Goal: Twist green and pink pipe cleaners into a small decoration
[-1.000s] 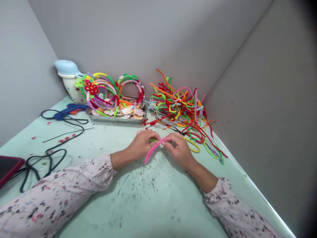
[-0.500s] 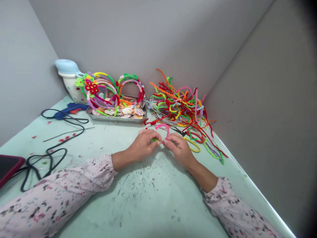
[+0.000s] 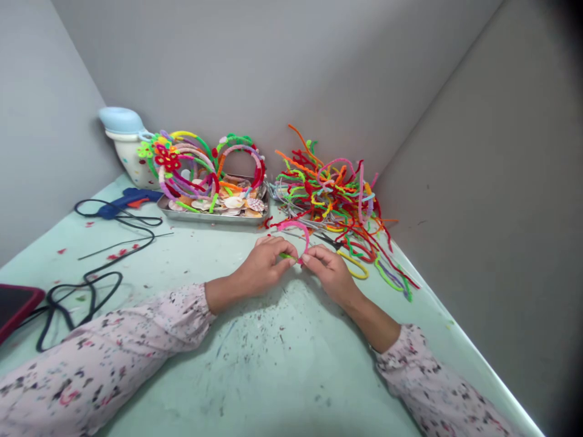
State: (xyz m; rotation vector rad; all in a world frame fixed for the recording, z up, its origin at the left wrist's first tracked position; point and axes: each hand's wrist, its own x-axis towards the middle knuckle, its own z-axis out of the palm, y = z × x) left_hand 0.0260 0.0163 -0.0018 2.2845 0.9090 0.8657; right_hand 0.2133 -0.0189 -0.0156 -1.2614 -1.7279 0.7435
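My left hand [image 3: 266,262] pinches a short green pipe cleaner [image 3: 285,256], of which only a bit shows between thumb and fingers. A pink pipe cleaner [image 3: 304,232], bent in an arch, rises from the fingertips of my right hand [image 3: 328,271], which is closed on its lower end. The fingertips of both hands almost meet above the table, and the two pipe cleaners come together there. How they are joined is hidden by the fingers. Just beyond my right hand lie scissors [image 3: 353,265] with yellow and orange handles.
A metal tray [image 3: 214,217] of shells holds several pipe-cleaner hoops [image 3: 191,152]. Right of it spreads a tangled pile of pipe cleaners [image 3: 328,188]. A blue glue gun [image 3: 121,203] with a black cord [image 3: 98,276], a white container [image 3: 132,158] and a red-edged device [image 3: 20,303] are at left.
The free end of the pink pipe cleaner has swung left and away from me, so its arch looks wider. Both hands keep nearly the same place and grip.
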